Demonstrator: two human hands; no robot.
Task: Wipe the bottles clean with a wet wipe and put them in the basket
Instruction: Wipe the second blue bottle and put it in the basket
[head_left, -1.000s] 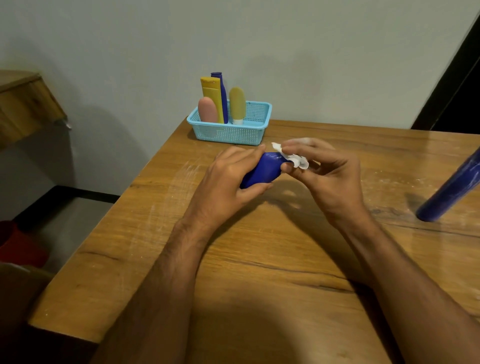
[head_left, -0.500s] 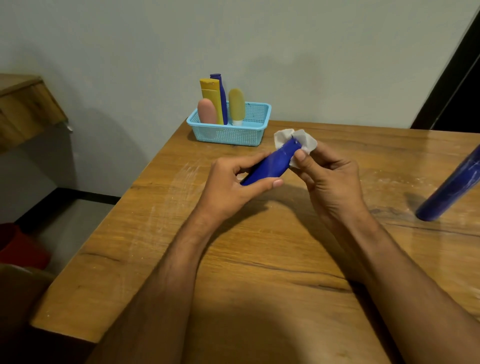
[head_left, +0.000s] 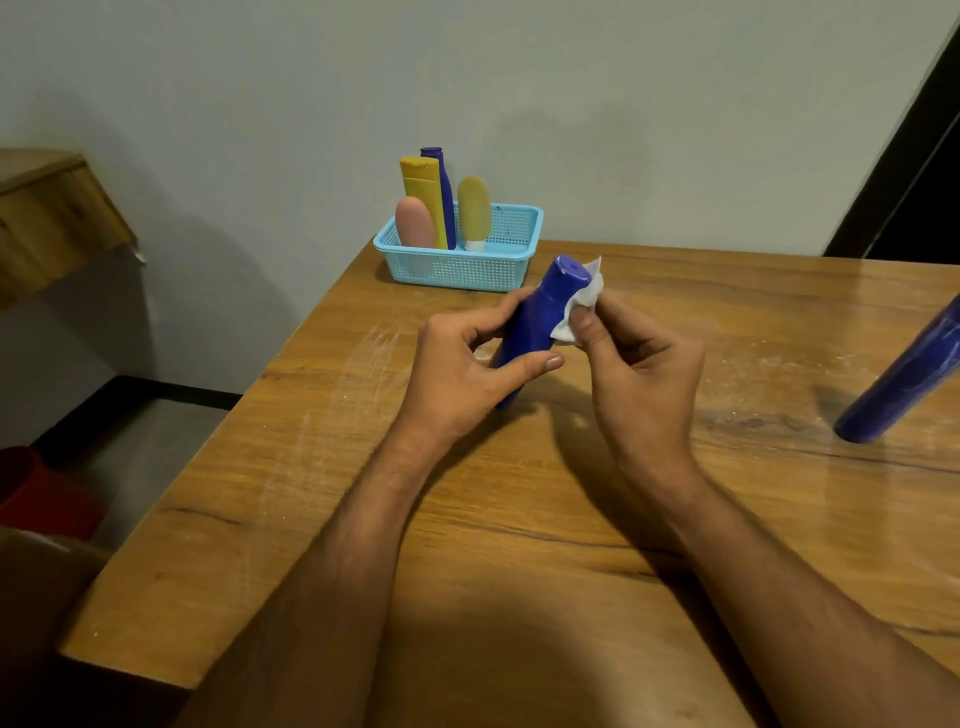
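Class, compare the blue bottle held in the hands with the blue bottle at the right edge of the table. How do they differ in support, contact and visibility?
The held blue bottle is gripped by the left hand; the right-edge blue bottle stands untouched on the table.
The right hand presses a wet wipe against the held one; no wipe touches the other.
The held one's cap shows; the other is cut off by the frame.
Both are dark blue.

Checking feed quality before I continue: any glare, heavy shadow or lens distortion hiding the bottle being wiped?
Head view: the blue bottle and wet wipe are sharp and evenly lit; soft arm shadows darken the near table; mild sheen at its far right; wide-angle bending slants the second blue bottle, cropped at the right edge.
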